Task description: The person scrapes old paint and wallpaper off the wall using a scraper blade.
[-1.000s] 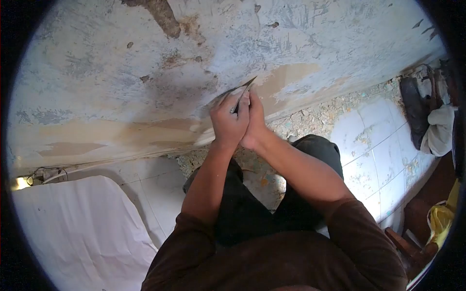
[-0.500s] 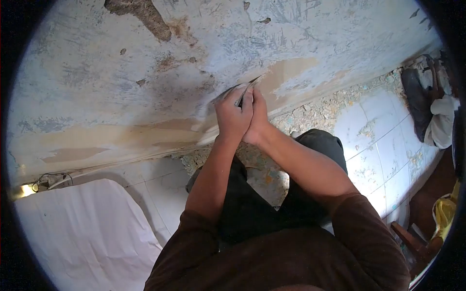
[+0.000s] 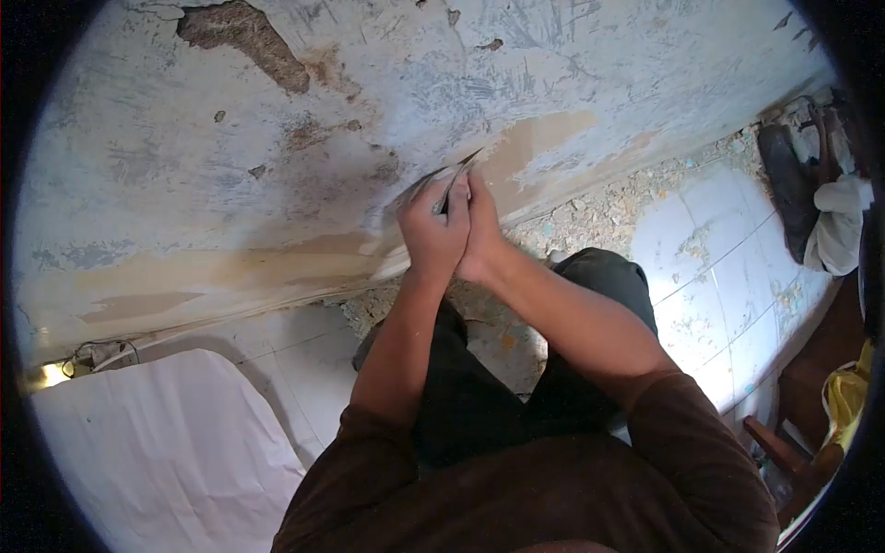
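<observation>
**Flat-bladed tool point(image 3: 460, 177) held against a scarred wall point(image 3: 369, 55) by joined hands**

The tool is gripped in the closed left hand point(image 3: 433, 229), with its thin, pointed blade end showing just above the fingers, at the lower part of the wall. The right hand point(image 3: 482, 232) is pressed against the left, its fingers bent and raised beside the tool; whether the tool is also gripped by it cannot be told, as the handle is mostly hidden.

The wall is marked by grey scuffs, brown stains and a deep broken hollow point(image 3: 247, 41) at the upper left of the view. A smooth tan patch point(image 3: 537, 138) is seen just to the right of the blade. Rubble point(image 3: 599, 212) is strewn along the wall's foot, over the tiled floor point(image 3: 724, 286). A pale sheet point(image 3: 166, 442) is spread at the lower left, near a glowing light point(image 3: 55, 372). At the right edge, a pale cloth point(image 3: 837, 226) and a yellow bag point(image 3: 843, 398) are seen.
</observation>
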`<state>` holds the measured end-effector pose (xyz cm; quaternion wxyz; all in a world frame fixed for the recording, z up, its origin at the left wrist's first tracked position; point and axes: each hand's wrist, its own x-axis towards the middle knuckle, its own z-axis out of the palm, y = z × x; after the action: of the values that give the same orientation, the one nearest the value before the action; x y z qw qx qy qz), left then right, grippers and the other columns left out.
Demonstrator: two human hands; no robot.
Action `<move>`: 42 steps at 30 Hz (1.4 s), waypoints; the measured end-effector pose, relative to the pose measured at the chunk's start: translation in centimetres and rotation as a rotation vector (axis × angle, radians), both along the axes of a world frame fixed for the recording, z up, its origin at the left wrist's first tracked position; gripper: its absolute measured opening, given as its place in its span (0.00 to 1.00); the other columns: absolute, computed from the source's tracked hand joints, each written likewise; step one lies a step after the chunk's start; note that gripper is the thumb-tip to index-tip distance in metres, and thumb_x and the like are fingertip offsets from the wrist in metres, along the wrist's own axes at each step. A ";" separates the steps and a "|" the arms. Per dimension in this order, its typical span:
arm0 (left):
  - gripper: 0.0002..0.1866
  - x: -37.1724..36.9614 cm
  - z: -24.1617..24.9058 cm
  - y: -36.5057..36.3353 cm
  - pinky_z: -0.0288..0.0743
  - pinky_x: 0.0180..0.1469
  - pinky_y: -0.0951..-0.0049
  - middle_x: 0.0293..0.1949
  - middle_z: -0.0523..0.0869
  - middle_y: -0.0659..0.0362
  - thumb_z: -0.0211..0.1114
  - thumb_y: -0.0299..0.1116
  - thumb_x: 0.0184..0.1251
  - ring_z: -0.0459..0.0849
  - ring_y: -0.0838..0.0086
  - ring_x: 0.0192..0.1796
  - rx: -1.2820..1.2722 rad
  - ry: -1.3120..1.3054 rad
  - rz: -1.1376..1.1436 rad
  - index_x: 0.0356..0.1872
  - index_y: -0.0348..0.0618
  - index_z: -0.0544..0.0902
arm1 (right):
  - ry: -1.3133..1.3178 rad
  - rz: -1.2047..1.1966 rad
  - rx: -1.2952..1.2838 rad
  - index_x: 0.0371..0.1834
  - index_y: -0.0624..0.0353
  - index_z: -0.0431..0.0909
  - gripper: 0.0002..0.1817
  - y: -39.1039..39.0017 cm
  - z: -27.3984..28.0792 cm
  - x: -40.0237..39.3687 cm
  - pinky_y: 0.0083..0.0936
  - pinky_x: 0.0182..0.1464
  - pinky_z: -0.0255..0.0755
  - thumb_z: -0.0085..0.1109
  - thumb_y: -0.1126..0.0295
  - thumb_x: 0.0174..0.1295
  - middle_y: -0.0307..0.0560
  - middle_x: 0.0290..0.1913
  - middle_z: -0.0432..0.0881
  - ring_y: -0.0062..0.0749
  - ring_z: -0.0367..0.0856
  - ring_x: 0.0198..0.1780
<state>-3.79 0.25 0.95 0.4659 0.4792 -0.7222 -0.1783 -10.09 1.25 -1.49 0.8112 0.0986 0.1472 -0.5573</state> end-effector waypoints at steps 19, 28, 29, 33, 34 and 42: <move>0.07 0.0 0.0 -0.7 0.79 0.42 0.65 0.32 0.89 0.46 0.68 0.27 0.63 0.89 0.58 0.35 -0.053 -0.053 -0.058 0.36 0.32 0.87 | -0.066 -0.015 0.048 0.46 0.47 0.76 0.31 -0.4 -1.4 0.0 0.42 0.50 0.76 0.38 0.32 0.70 0.44 0.43 0.80 0.40 0.80 0.46; 0.09 0.0 0.0 -0.3 0.80 0.47 0.66 0.36 0.89 0.44 0.68 0.29 0.64 0.90 0.58 0.39 0.028 -0.037 -0.027 0.38 0.33 0.88 | 0.014 -0.021 -0.035 0.46 0.47 0.77 0.26 -0.9 -4.4 2.4 0.38 0.52 0.76 0.36 0.40 0.73 0.41 0.44 0.82 0.35 0.81 0.47; 0.09 -0.1 0.0 -0.5 0.80 0.47 0.66 0.36 0.89 0.44 0.68 0.29 0.64 0.90 0.58 0.40 0.043 -0.058 -0.048 0.38 0.33 0.88 | -0.028 -0.003 -0.047 0.46 0.47 0.77 0.26 -0.9 -4.3 3.0 0.38 0.52 0.76 0.36 0.40 0.73 0.41 0.44 0.82 0.35 0.81 0.47; 0.09 0.6 0.2 0.1 0.80 0.48 0.65 0.37 0.90 0.45 0.67 0.29 0.64 0.89 0.56 0.41 0.023 -0.063 -0.052 0.39 0.33 0.87 | -0.147 0.054 -0.086 0.46 0.47 0.77 0.26 -0.1 -3.5 2.1 0.38 0.52 0.76 0.36 0.39 0.73 0.41 0.45 0.82 0.35 0.81 0.47; 0.09 0.6 0.1 0.2 0.80 0.48 0.65 0.37 0.90 0.45 0.67 0.29 0.64 0.89 0.56 0.41 0.021 -0.055 -0.053 0.39 0.33 0.87 | -0.175 0.063 -0.098 0.46 0.47 0.77 0.26 0.1 -3.1 1.5 0.38 0.52 0.76 0.36 0.39 0.73 0.41 0.45 0.82 0.35 0.81 0.47; 0.07 1.0 -0.4 -0.1 0.81 0.43 0.61 0.36 0.88 0.46 0.65 0.28 0.65 0.88 0.50 0.40 -0.054 -0.086 -0.074 0.39 0.37 0.87 | -0.196 0.094 -0.106 0.47 0.46 0.77 0.26 0.9 -2.9 1.5 0.38 0.52 0.76 0.37 0.39 0.73 0.42 0.45 0.81 0.36 0.81 0.48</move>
<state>-2.77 0.15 0.59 0.4404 0.4467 -0.7632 -0.1551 -8.60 2.15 -4.40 0.8511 0.1022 0.0420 -0.5132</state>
